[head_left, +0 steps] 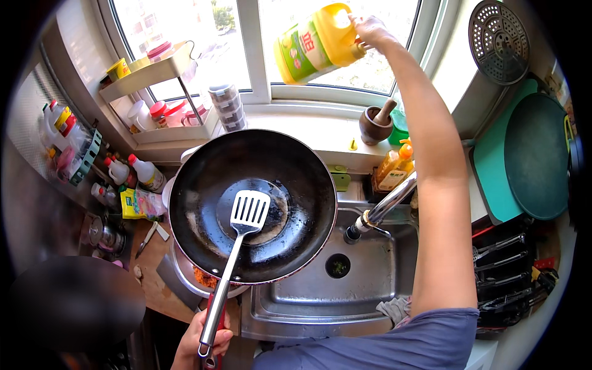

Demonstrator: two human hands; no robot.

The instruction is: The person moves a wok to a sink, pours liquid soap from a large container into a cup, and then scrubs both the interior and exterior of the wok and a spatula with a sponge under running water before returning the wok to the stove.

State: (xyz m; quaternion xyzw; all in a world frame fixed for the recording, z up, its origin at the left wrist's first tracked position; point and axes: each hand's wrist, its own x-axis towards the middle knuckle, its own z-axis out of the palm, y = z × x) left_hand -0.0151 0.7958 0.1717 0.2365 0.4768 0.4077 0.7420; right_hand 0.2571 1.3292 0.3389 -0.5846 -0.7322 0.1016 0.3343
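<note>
My left hand (200,338) is closed round the red handle of a black wok (191,203), which is raised over the counter and the sink's left part. A slotted steel spatula (250,209) lies across the wok, its blade inside and its long handle running down over my left hand. Whether my fingers also grip the spatula is unclear. My right hand (372,32) is stretched far out in front of the window, shut on the handle of a yellow jug (320,46) that tilts to the left. The wok's inside looks shiny with a little liquid.
Below the wok is a steel sink (333,314) with a faucet (376,216). A soap bottle (394,166) and a mortar (375,125) stand behind it. Left are a knife (147,239), bottles (147,172) and a spice rack (145,83). Utensils (502,265) hang right.
</note>
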